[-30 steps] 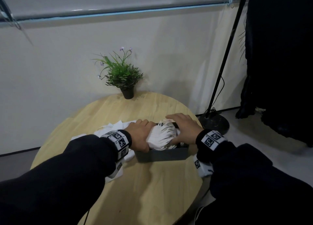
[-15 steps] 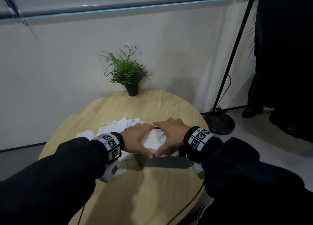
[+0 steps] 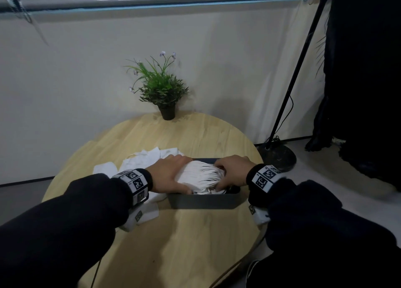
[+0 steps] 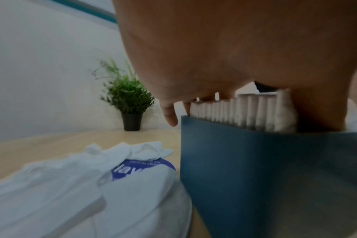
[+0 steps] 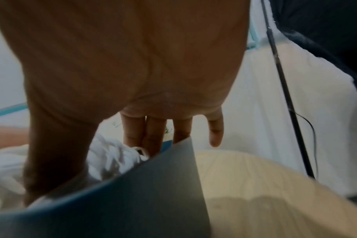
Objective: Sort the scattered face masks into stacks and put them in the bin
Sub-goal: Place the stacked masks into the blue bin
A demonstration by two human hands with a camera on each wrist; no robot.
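A thick stack of white face masks [image 3: 200, 176] stands on edge inside the dark blue-grey bin [image 3: 204, 202] on the round wooden table [image 3: 173, 244]. My left hand [image 3: 175, 174] grips the stack's left end, thumb on the near side and fingers over the far side. My right hand [image 3: 225, 175] holds the right end, where the ear loops bunch. In the left wrist view the mask stack [image 4: 245, 111] rises above the bin [image 4: 255, 169] wall under my palm. In the right wrist view my fingers [image 5: 151, 136] reach down into the bin [image 5: 132, 193] beside the masks [image 5: 112, 156].
Loose white masks and wrappers [image 3: 138, 161] lie on the table left of the bin, one with a blue label [image 4: 141, 169]. A small potted plant [image 3: 161, 90] stands at the table's far edge. A black lamp stand [image 3: 277, 155] sits on the floor to the right.
Half a second ago both hands were pressed close together over the stack. They have since spread to its two ends, and more of the stack shows in the bin.
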